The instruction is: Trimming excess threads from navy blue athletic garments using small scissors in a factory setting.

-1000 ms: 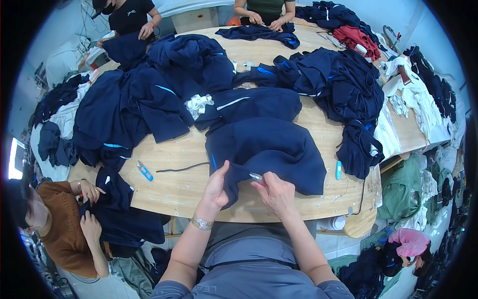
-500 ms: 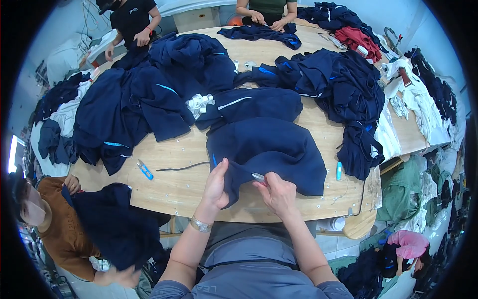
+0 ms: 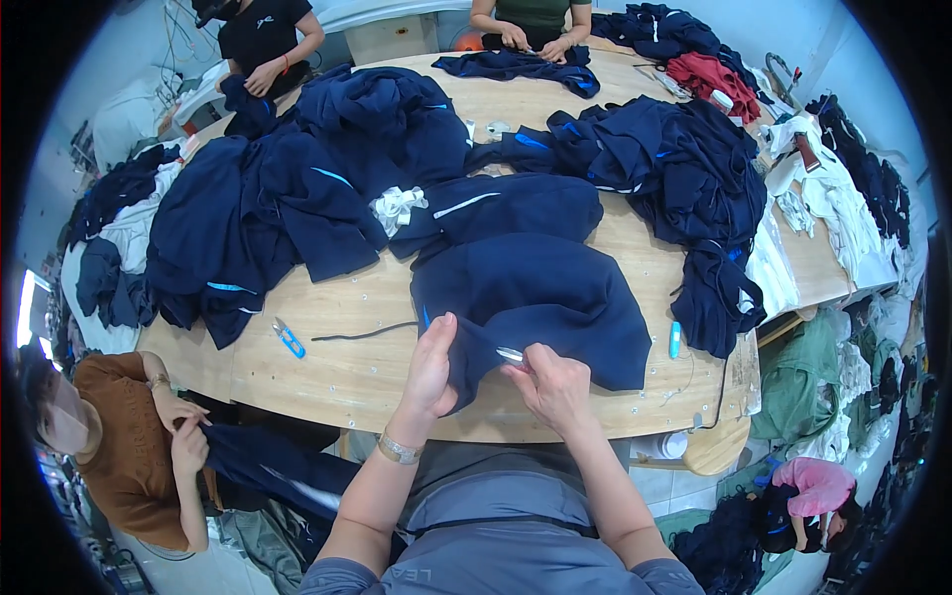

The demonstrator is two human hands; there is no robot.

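Worktop [image 3: 337,375]: wooden
Navy cloth [image 3: 540,288]: probably soft, light; best held at seven-o'clock edge
Left hand [image 3: 430,371]: touches that edge, grip unclear
Right hand [image 3: 553,388]: clamped on snips [image 3: 510,354]

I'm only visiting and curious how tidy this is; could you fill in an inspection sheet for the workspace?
Surface: pale wooden table, partly covered with cloth.
Job's things: navy garment, metal-tipped tool.
Clutter: navy heaps, white bundle, blue-handled snips, red cloth.
Hands: left hand holds the garment's near edge; right hand grips the tool.
Cables: thin wires at upper left; dark cord left of the garment, kind unclear.
Surroundings: four other people, white cloth at right.
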